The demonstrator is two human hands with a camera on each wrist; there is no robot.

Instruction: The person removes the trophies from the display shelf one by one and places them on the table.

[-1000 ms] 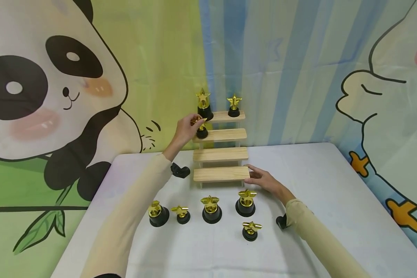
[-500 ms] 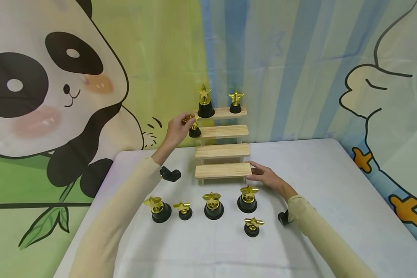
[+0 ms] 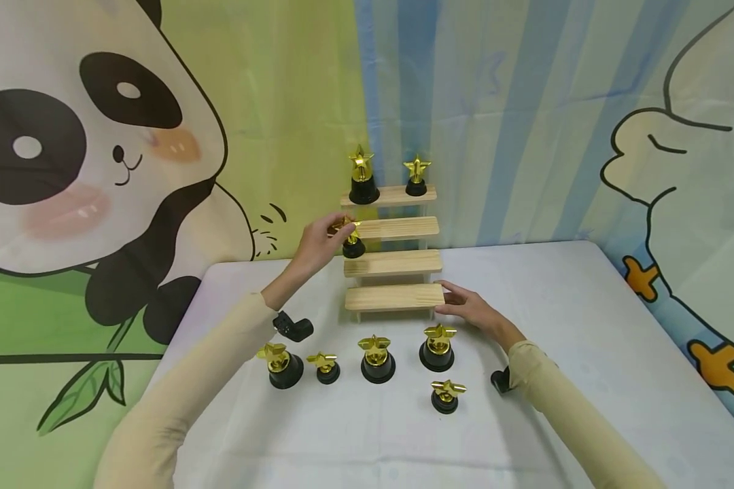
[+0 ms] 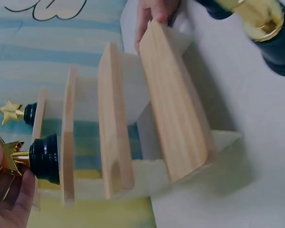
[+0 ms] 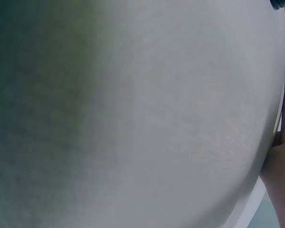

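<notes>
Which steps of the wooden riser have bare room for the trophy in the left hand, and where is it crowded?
The left hand holds a small trophy at the left end of the riser. The lowest step, the step above it and most of the third step are bare. The top step carries two trophies. The table right of the right hand is open; five trophies crowd the front.

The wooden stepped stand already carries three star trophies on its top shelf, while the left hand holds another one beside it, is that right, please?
Not quite: the top shelf of the wooden stand carries two trophies, not three, as the head view shows. The left hand does hold another trophy beside it.
</notes>
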